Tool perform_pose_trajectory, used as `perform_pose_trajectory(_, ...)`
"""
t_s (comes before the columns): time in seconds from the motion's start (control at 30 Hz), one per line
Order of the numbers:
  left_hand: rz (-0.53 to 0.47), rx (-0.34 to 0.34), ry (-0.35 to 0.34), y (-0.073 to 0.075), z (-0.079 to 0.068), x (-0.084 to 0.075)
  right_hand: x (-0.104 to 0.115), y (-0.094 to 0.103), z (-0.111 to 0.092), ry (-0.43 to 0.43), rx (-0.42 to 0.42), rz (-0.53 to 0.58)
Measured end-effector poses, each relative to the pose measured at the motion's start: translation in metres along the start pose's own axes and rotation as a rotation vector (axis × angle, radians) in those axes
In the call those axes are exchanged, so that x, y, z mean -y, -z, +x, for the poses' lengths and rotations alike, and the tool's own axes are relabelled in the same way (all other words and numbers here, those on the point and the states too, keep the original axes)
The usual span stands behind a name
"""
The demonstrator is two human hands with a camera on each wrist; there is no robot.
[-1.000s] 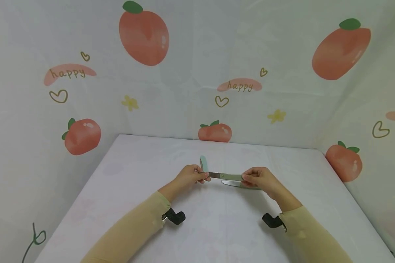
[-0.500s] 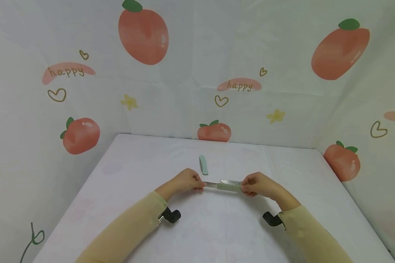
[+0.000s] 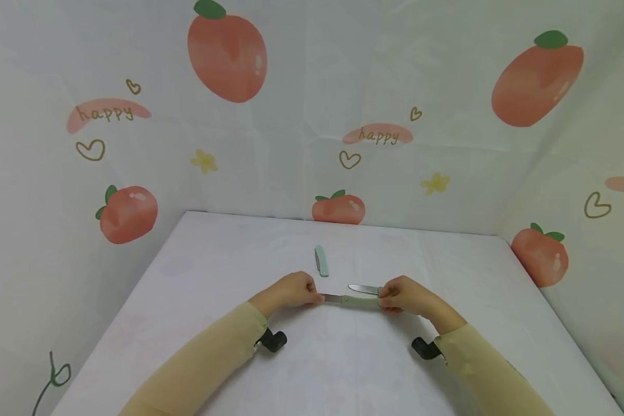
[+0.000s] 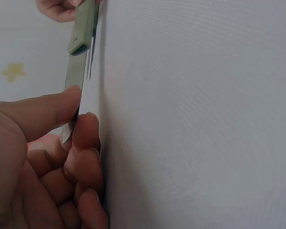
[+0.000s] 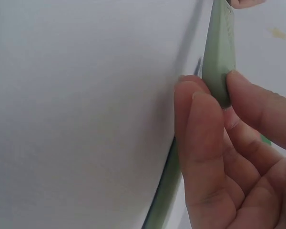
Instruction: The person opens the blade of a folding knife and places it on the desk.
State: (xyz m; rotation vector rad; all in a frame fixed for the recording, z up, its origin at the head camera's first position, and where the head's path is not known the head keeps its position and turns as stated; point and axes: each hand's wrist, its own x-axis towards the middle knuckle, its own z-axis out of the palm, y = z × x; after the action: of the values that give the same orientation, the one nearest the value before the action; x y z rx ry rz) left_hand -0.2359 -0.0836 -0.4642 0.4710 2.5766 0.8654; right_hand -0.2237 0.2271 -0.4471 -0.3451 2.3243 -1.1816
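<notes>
My left hand (image 3: 294, 289) pinches the blade tip of a folding knife (image 3: 361, 303) between thumb and finger, as the left wrist view shows its blade (image 4: 74, 71) unfolded. The pale green handle (image 5: 219, 52) has its far end pinched by my right hand (image 3: 404, 294). Stretched level between both hands, the knife is close over the white tabletop. Just behind it lies a second knife (image 3: 364, 289), its blade pointing left and its green handle (image 5: 164, 195) partly hidden by my right hand. Farther back lies a mint-coloured folding knife (image 3: 321, 261) with its blade folded in.
A white cloth covers the table (image 3: 229, 248). Behind it and along the sides hangs a pale curtain (image 3: 291, 156) printed with red fruit, hearts and yellow flowers. Black wrist cameras are strapped at both sleeves (image 3: 213, 352).
Both hands have come down and nearer to me with the knife held between them. The knife no longer overlaps the mint folding knife, and more of the second knife's blade side is uncovered behind it.
</notes>
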Motion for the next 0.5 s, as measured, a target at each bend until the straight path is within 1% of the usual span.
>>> perform_pose_trajectory(0.1,0.058,-0.007,0.016,-0.001,0.001,-0.002,-0.002,-0.002,0.002,-0.005,-0.004,-0.007)
perform_pose_trajectory(0.17,0.080,-0.005,0.031,0.000,0.001,-0.003,-0.003,-0.003,0.003,-0.007,-0.003,-0.007)
perform_pose_trajectory(0.33,0.091,0.002,0.057,0.003,0.003,-0.003,-0.002,-0.002,0.003,-0.017,-0.001,-0.006)
perform_pose_trajectory(0.43,0.081,-0.029,0.067,0.005,0.009,-0.003,-0.002,-0.002,0.003,-0.028,0.001,-0.003)
perform_pose_trajectory(0.5,0.074,-0.075,0.073,0.007,0.013,-0.003,-0.002,-0.002,0.004,-0.032,0.002,-0.001)
